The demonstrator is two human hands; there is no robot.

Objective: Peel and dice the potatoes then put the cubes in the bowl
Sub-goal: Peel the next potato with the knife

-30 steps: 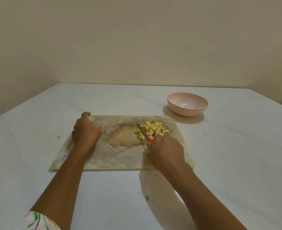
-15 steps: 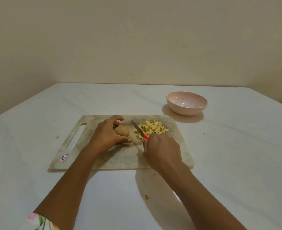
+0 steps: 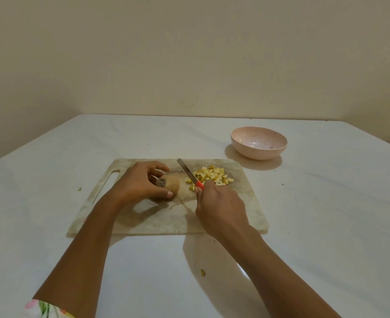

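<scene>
On stained board (image 3: 246, 203), left-hand grip (image 3: 141, 184) cupping rounded potato (image 3: 172, 183), right-hand grip (image 3: 219, 203) clasping red-handled knife (image 3: 188, 172) beside yellow cubes (image 3: 212, 175)

I see a white table (image 3: 327, 226) running back to a plain beige wall (image 3: 189, 53). On it lies a stained, marbled cutting board (image 3: 244, 191), with its handle slot (image 3: 105, 185) at the left end. A yellowish scrap (image 3: 202, 272) sits on the table on my side of the board. Another small bit (image 3: 79, 189) lies just off the board's left edge.
</scene>
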